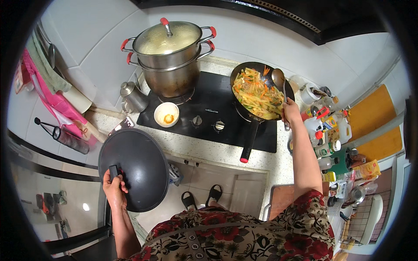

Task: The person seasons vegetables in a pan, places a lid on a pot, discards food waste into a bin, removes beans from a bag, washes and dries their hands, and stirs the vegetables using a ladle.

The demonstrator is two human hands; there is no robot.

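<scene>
My left hand (115,187) grips the handle of a dark, round pan lid (143,169), holding it up over the floor in front of the counter. On the right, my right hand (290,112) is closed round the handle of a metal ladle (278,78). The ladle's bowl rests at the far right side of a black wok (249,67). Inside the wok lie cut vegetables (254,94), pale green and orange strips with small brown pieces. The wok sits on the right burner, its long handle towards me.
A lidded steel steamer pot (171,70) stands on the left burner of the black cooktop (209,98). Before it sits a white bowl (166,115) with brown residue, near a steel jug (132,96). Bottles (326,148) crowd the right counter; a range hood (294,19) hangs above.
</scene>
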